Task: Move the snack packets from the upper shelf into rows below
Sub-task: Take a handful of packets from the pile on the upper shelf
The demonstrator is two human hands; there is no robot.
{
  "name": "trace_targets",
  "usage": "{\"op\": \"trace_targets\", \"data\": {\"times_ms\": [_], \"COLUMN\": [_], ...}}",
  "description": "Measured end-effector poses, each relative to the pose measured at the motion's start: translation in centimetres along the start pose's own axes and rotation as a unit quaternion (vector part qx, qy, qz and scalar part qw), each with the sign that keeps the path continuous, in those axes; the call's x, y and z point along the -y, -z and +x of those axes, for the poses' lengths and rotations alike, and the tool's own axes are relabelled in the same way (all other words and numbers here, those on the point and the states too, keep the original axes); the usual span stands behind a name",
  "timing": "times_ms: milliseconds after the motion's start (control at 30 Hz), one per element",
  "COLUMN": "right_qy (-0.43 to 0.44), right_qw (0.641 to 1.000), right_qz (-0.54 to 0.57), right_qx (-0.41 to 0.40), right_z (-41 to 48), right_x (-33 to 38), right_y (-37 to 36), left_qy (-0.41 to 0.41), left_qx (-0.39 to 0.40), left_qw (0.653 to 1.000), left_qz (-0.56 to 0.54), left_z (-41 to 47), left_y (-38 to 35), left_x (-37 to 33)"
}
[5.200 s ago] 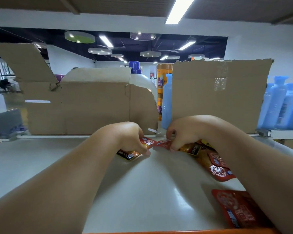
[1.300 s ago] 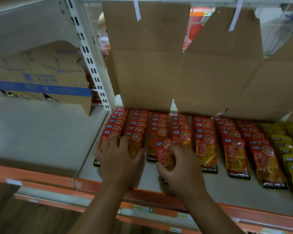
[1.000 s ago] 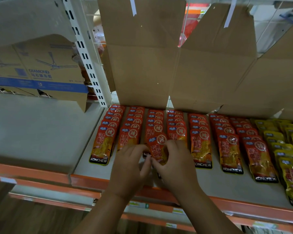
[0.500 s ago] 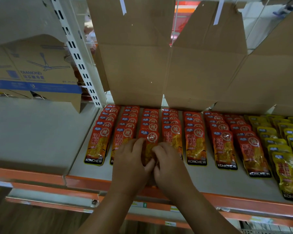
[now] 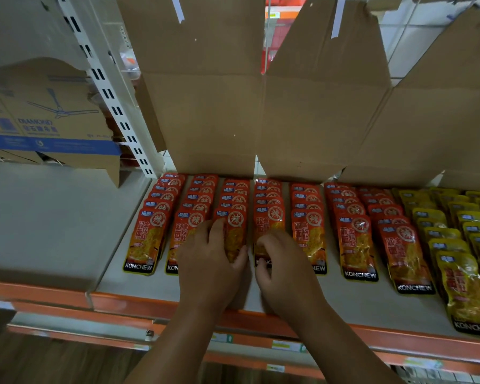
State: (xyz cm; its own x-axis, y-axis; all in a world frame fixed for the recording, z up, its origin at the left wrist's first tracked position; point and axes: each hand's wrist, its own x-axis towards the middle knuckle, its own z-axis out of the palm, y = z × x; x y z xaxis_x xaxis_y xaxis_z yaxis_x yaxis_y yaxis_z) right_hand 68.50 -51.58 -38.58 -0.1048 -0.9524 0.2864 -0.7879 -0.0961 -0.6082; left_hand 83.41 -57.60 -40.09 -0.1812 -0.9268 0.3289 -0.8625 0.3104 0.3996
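Note:
Red snack packets lie in several overlapping rows on the lower shelf (image 5: 358, 300). My left hand (image 5: 209, 264) lies over the front of the third row and holds its front packet (image 5: 234, 231) between fingers and thumb. Just to the right, my right hand (image 5: 284, 268) has its fingers curled on the lower end of the fourth row's front packet (image 5: 269, 223), with the thumb at the packet's bottom edge. Both hands hide the lower halves of these packets. The upper shelf is out of view.
Rows of yellow packets (image 5: 460, 273) fill the shelf's right end. Opened cardboard boxes (image 5: 205, 106) stand along the back. A white slotted upright (image 5: 108, 92) divides off the left bay, which holds a fan carton (image 5: 47, 120). The orange shelf lip (image 5: 122, 300) runs along the front.
Both hands came down from the upper shelf with packets. Half a second ago they held one packet together on the third row; now my right hand has shifted right to the fourth row.

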Motion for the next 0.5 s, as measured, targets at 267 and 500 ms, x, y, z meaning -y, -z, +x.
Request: {"op": "trace_targets", "data": {"times_ms": [267, 500], "right_qy": [0.000, -0.001], "right_qw": [1.000, 1.000], "right_qz": [-0.009, -0.004], "right_qx": [-0.018, -0.019], "right_z": [-0.80, -0.89], "right_x": [-0.87, -1.10], "right_y": [-0.32, -0.36], "left_qy": [-0.006, 0.004], "left_qx": [0.002, 0.013], "left_qw": [0.999, 0.998], "left_qz": [0.039, 0.059], "left_z": [0.24, 0.41], "left_y": [-0.39, -0.33], "left_x": [-0.04, -0.18]}}
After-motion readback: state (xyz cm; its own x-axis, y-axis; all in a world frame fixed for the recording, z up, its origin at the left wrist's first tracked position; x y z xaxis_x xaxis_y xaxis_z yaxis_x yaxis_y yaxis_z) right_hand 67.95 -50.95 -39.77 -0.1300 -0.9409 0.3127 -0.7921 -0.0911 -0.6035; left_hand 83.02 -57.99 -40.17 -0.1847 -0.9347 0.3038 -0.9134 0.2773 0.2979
